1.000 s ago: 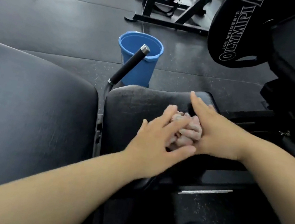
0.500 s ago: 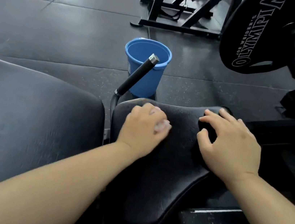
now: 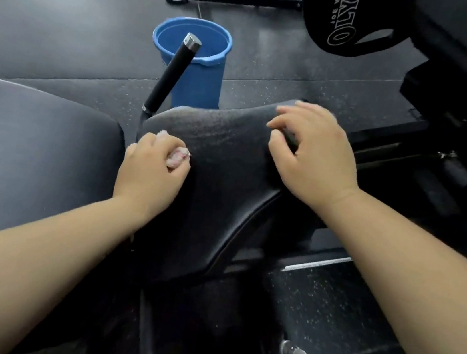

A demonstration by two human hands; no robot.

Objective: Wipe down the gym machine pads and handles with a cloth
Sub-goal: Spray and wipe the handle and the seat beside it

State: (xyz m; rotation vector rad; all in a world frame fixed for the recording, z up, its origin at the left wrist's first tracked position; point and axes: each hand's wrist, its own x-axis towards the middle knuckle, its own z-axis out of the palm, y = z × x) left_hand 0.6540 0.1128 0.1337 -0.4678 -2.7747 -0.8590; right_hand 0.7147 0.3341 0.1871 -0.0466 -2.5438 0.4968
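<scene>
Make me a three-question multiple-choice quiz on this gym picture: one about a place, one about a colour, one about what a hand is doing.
1. Where does the blue plastic bucket stand?
A) on the dark rubber floor beyond the black padded seat
B) on top of that seat
C) in a hand

2. What colour is the end cap of the black cylindrical handle?
A) red
B) silver
C) yellow

3. What is the left hand doing?
A) lying flat and empty
B) lifting the bucket
C) gripping a crumpled pale pink cloth against the seat

Answers:
1 A, the bucket stands on the floor past the seat's far edge.
2 B, the cap at the handle's top looks metallic.
3 C, the cloth shows between its curled fingers on the pad.
</scene>
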